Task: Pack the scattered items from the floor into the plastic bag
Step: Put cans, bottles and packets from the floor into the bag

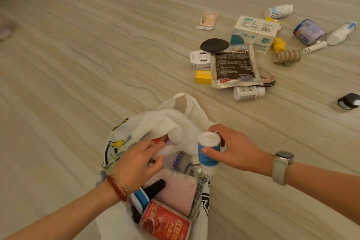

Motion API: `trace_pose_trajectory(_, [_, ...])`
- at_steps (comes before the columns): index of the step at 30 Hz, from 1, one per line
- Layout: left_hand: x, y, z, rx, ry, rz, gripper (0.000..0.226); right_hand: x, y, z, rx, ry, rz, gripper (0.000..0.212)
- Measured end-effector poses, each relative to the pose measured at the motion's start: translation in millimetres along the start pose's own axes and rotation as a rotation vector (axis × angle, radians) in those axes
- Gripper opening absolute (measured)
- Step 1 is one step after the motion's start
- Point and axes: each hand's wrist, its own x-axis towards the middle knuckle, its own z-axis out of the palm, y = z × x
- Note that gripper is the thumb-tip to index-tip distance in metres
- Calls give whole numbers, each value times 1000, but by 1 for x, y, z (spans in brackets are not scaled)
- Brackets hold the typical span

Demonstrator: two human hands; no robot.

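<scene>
Under my hands the floor (97,64) fills nearly the whole view, pale with a wavy grain. The plastic bag (175,121) lies between and below my hands, its mouth open toward me and its lower end cut off by the frame edge. Inside it I make out a pink cloth (175,191), a red packet (165,222), a black cylinder (155,188) and something blue, all partly hidden by my left forearm and the bag's folds.

Far ahead and to the right of my right hand sits the scattered heap: a white box (255,32), a dark foil pouch (233,64) lying over flat things I cannot identify, a blue tin (308,30), several white bottles, a cardboard roll (286,56), a black disc (214,45) and a small yellow box (203,77). A dark jar (348,101) lies apart, at the right edge.

My left hand (136,163) pinches the bag's white rim between thumb and fingers. My right hand (233,150) curls round a blue-and-white bottle (208,148), upended at the bag's mouth, its lower end hidden inside.
</scene>
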Motion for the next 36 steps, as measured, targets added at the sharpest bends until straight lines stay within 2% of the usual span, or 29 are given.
trace_pose_trajectory(5, [-51, -40, -16, 233, 40, 119, 33, 14, -45, 45, 240, -67, -35, 42])
trace_pose_trajectory(10, [-93, -61, -13, 389, 73, 98, 31, 19, -63, 76, 194, -79, -181, 47])
trace_pose_trajectory(13, [-107, -58, -3, 481, -14, 104, 27, 21, -67, 91, 13, -95, -316, 49])
trace_pose_trajectory(16, [-113, -57, 1, 537, -100, 97, 26, 22, -66, 102, -198, -178, -385, 51])
trace_pose_trajectory(21, [-116, -61, -2, 600, -159, 118, 37, 33, -59, 114, -818, -162, -471, 59])
trace_pose_trajectory(23, [-114, -61, -1, 611, -173, 125, 42, 39, -60, 125, -898, -105, -492, 61])
trace_pose_trajectory(26, [-113, -61, 2, 594, -186, 124, 45, 39, -66, 143, -893, -88, -577, 62])
trace_pose_trajectory(29, [-104, -59, -4, 468, -84, 81, 44, 38, -64, 142, -848, -71, -598, 58])
trace_pose_trajectory(33, [-68, -53, -17, 313, 186, 57, 27, 39, -55, 109, -621, 35, -633, 39])
trace_pose_trajectory(36, [-25, -43, -21, 227, 306, 56, 25, 49, -42, 73, -464, 194, -564, 29])
